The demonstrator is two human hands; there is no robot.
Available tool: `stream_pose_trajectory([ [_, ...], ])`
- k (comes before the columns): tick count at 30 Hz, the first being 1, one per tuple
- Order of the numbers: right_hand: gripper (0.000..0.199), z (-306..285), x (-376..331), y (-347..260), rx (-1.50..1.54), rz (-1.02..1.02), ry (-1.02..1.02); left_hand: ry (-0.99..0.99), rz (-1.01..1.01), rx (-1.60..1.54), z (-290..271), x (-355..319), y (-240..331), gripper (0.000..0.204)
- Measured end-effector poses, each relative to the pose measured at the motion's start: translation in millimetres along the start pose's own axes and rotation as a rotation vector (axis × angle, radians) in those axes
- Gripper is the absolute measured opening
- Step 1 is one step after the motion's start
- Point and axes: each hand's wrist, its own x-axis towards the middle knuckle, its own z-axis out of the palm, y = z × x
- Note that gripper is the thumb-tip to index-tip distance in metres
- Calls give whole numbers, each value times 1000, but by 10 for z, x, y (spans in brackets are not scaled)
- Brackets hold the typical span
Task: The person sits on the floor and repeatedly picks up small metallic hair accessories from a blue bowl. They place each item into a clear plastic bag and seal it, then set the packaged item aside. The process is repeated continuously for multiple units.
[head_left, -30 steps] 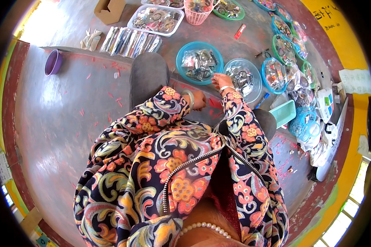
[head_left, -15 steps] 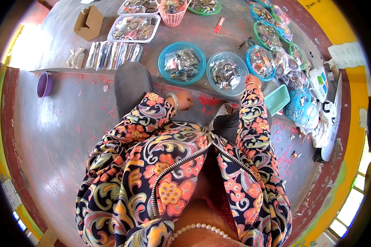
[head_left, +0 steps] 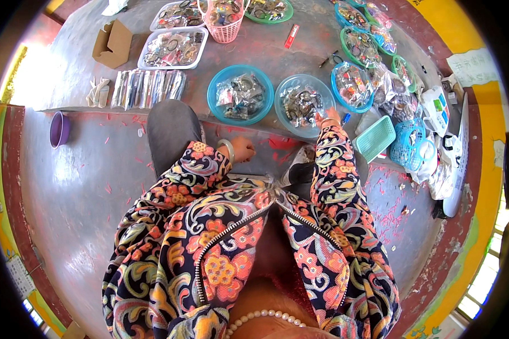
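My right hand point(head_left: 327, 118) is at the near right rim of a pale clear-blue bowl point(head_left: 281, 117), its fingers apart. Small items in clear bags point(head_left: 303, 106), dark and beaded, lie in that bowl. My left hand point(head_left: 242, 149), with a bangle on the wrist, hovers over the ledge's near edge by my knee. Its fingers are curled in, and whatever they may hold is hidden. Left of the pale bowl stands a brighter blue bowl point(head_left: 211, 101) of bagged small goods. A small blue object point(head_left: 345, 118) lies just right of my right hand.
Several baskets of bagged goods crowd the right, with a green tray point(head_left: 375, 139) nearer. Farther back are white trays point(head_left: 200, 55), a pink basket point(head_left: 223, 34) and a cardboard box point(head_left: 112, 45). A row of flat packets point(head_left: 148, 88) lies left; a purple bucket point(head_left: 60, 130) stands lower.
My right hand has moved left and slightly nearer, from the blue basket at the right to the pale bowl's rim. My left hand has shifted slightly left and its fingers are more curled.
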Motion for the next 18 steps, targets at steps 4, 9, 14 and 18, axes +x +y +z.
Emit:
stream_pose_trajectory([
  [4, 42, -10, 59, 32, 46, -32, -18, 9, 9, -5, 31, 35, -39, 19],
  [9, 40, 38, 169, 52, -22, -93, -50, 13, 19, -11, 35, 45, -62, 18],
  [14, 29, 25, 114, 12, -17, -37, -114, 14, 11, 26, 13, 20, -3, 18],
  [18, 21, 184, -130, 113, -20, -46, -76, 26, -1, 21, -8, -10, -21, 19],
])
